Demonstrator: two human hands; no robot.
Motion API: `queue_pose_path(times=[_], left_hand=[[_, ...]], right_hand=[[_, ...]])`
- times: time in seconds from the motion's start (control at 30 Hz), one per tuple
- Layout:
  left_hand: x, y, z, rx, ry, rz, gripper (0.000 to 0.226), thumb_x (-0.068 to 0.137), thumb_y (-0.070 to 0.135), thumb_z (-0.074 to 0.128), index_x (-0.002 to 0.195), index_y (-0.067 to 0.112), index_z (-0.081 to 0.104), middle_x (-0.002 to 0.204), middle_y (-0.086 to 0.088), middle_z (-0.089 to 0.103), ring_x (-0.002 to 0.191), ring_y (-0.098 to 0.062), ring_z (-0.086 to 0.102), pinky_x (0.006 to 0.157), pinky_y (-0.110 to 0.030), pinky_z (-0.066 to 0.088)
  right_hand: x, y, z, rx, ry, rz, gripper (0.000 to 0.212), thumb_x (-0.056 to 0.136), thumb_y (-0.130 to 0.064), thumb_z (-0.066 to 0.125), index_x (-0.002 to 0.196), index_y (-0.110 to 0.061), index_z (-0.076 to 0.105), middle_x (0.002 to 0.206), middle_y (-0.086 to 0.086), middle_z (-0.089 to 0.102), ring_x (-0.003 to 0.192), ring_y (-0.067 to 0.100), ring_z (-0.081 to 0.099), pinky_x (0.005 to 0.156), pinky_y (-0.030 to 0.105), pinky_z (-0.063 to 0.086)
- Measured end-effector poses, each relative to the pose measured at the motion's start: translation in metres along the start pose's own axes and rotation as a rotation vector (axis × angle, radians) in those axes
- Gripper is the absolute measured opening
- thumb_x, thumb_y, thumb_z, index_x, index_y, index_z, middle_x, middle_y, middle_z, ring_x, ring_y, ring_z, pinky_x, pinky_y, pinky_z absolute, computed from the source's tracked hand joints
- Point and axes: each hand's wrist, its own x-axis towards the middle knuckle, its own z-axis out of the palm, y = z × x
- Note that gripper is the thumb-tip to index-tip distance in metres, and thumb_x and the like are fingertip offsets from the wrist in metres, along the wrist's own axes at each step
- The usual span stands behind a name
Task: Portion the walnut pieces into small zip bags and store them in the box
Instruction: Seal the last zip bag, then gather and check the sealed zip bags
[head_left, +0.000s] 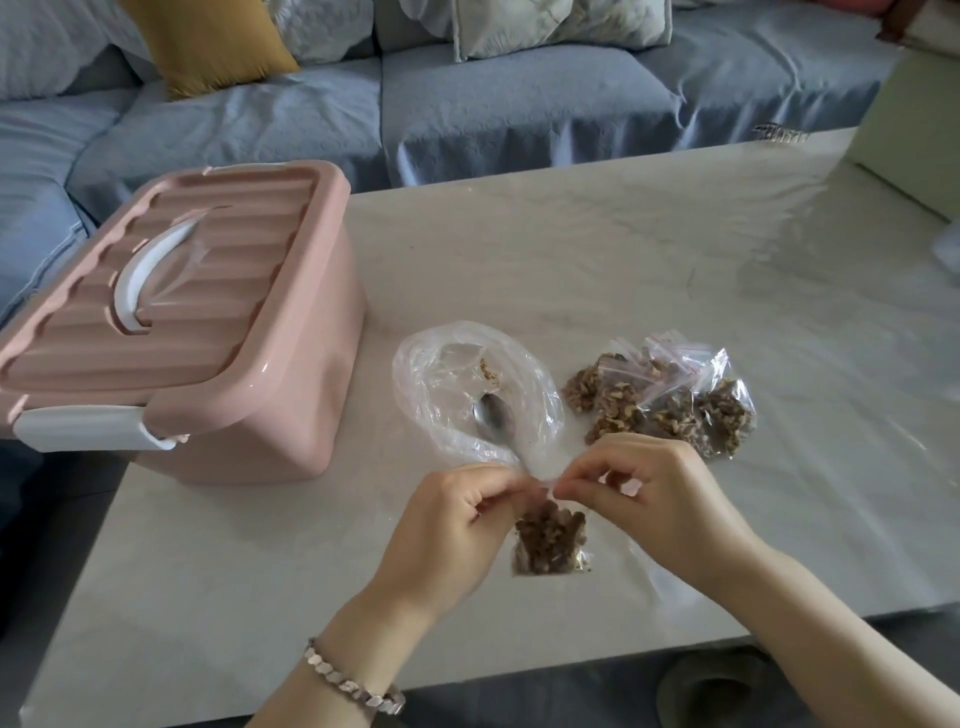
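A small zip bag (549, 540) full of brown walnut pieces hangs just above the table's front middle. My left hand (447, 525) pinches its top left corner and my right hand (654, 493) pinches its top right, fingertips nearly touching. Behind my hands lies a large clear plastic bag (431, 395), nearly bare of walnut crumbs, with a metal spoon (493, 418) inside. To its right sits a pile of several filled zip bags (660, 400) with red seal lines. The pink box (171, 322) stands at the left, lid shut, white handle on top.
The pale marble-look table (675, 270) is covered with clear film. A blue sofa (415, 114) with a yellow cushion (208, 41) runs along the far side. A pale green object (914, 130) stands at the table's far right. A slipper (717, 686) lies on the floor below.
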Motion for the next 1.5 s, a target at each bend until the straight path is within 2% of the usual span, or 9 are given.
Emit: queue_pose_path(times=[0.23,0.37,0.63,0.73,0.8,0.9,1.07,1.2,1.5], left_hand=[[0.009,0.005,0.019,-0.060,-0.011,-0.096,0.016,0.084,0.023,0.066,0.090,0.037,0.069,0.076,0.008,0.072,0.073,-0.009,0.067,0.070,-0.031,0.054],[0.033,0.012,0.043,-0.060,0.041,-0.120,0.013,0.083,0.013,0.068,0.080,0.024,0.074,0.071,0.015,0.070,0.067,0.003,0.064,0.067,-0.016,0.052],[0.063,0.015,0.072,0.089,-0.033,-0.158,0.033,0.077,0.007,0.072,0.072,0.037,0.058,0.067,0.013,0.063,0.064,0.002,0.057,0.063,-0.005,0.042],[0.063,0.008,0.072,0.198,-0.070,-0.183,0.027,0.077,0.012,0.072,0.070,0.034,0.058,0.067,0.013,0.063,0.064,0.002,0.057,0.062,-0.006,0.042],[0.061,0.005,0.072,0.265,-0.095,-0.197,0.019,0.079,0.018,0.071,0.073,0.032,0.059,0.070,0.013,0.064,0.067,0.000,0.059,0.065,-0.011,0.045],[0.059,0.004,0.068,0.329,-0.100,-0.203,0.008,0.082,0.024,0.068,0.080,0.028,0.062,0.073,0.014,0.062,0.072,-0.004,0.060,0.070,-0.019,0.047],[0.054,0.009,0.058,0.366,-0.089,-0.201,0.012,0.086,0.025,0.063,0.098,0.025,0.065,0.081,0.016,0.059,0.078,-0.007,0.060,0.072,-0.020,0.046],[0.050,0.011,0.047,0.381,-0.039,-0.185,0.013,0.085,0.023,0.064,0.098,0.026,0.066,0.082,0.016,0.060,0.077,-0.006,0.060,0.073,-0.019,0.047],[0.059,0.016,0.045,0.318,-0.037,-0.186,0.019,0.086,0.022,0.062,0.105,0.021,0.065,0.085,0.015,0.059,0.079,-0.008,0.060,0.073,-0.016,0.045]], right_hand=[[-0.008,0.011,-0.007,0.266,0.174,0.266,0.017,0.048,-0.042,0.075,0.056,-0.028,0.070,0.061,-0.003,0.069,0.060,0.031,0.059,0.058,0.036,0.050],[-0.014,0.025,-0.023,0.381,0.052,0.354,0.014,0.064,-0.017,0.075,0.077,-0.018,0.070,0.076,-0.004,0.074,0.070,0.014,0.070,0.066,0.021,0.055],[-0.033,0.111,-0.101,0.050,0.363,0.633,0.030,0.076,0.000,0.070,0.061,-0.027,0.068,0.052,-0.014,0.065,0.050,0.002,0.056,0.056,0.016,0.046],[-0.041,0.135,-0.106,-0.169,0.304,0.795,0.012,0.077,-0.005,0.069,0.087,-0.012,0.071,0.068,-0.006,0.065,0.068,0.015,0.059,0.061,0.021,0.044],[-0.040,0.137,-0.104,-0.346,0.230,0.849,0.032,0.080,-0.012,0.066,0.112,-0.010,0.062,0.094,0.004,0.066,0.090,0.022,0.059,0.074,0.025,0.045],[-0.017,0.118,-0.101,-0.581,0.232,0.673,0.044,0.084,-0.022,0.063,0.127,-0.018,0.051,0.126,0.008,0.050,0.121,0.027,0.040,0.097,0.033,0.035],[0.042,0.102,-0.088,-0.688,-0.040,0.245,0.035,0.088,-0.024,0.058,0.124,-0.025,0.056,0.133,0.005,0.041,0.126,0.025,0.030,0.103,0.034,0.027],[0.060,0.104,-0.080,-0.851,-0.196,0.238,0.027,0.093,-0.023,0.051,0.119,-0.020,0.057,0.135,0.006,0.037,0.128,0.026,0.027,0.103,0.035,0.026],[0.047,0.091,-0.098,-0.723,-0.126,0.151,0.020,0.088,-0.032,0.058,0.101,-0.020,0.067,0.117,-0.006,0.060,0.118,0.014,0.044,0.094,0.026,0.026]])
